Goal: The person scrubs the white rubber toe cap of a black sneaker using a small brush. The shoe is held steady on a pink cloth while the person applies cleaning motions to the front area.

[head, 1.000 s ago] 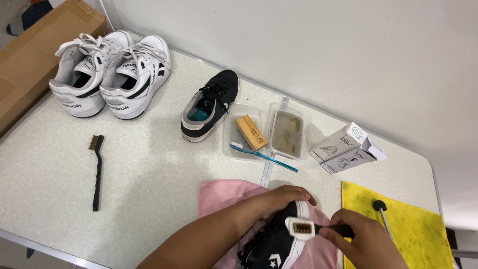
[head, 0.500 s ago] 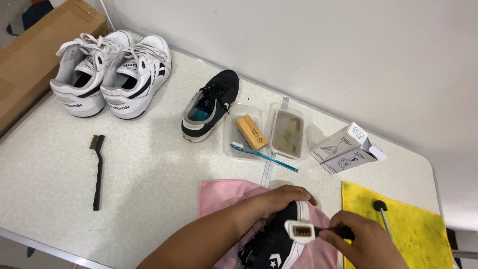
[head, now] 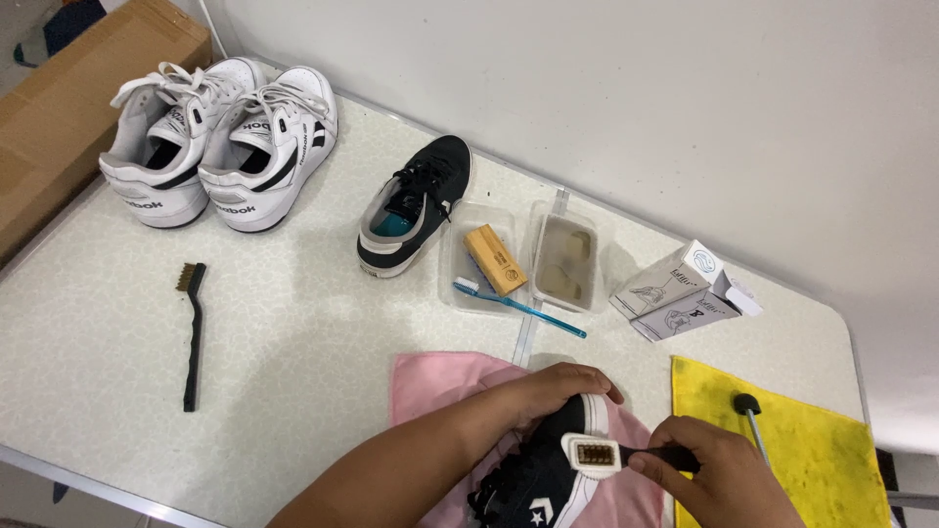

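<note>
White speckled counter [head: 293, 332] by a pale wall, our left hand [head: 553, 391] wrapped round a black shoe [head: 543, 479] on a pink cloth [head: 440, 381] — our right hand [head: 719, 469] pinching a small brush [head: 597, 453] against the shoe's white toe, yellow cloth [head: 812, 460] just beside.

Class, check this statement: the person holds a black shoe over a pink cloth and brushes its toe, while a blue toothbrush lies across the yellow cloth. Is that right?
Not quite. The head view shows the blue toothbrush lying across the clear tray, not the yellow cloth. The rest stands: the left hand holds the black shoe over the pink cloth, and the right hand brushes its toe.
</note>
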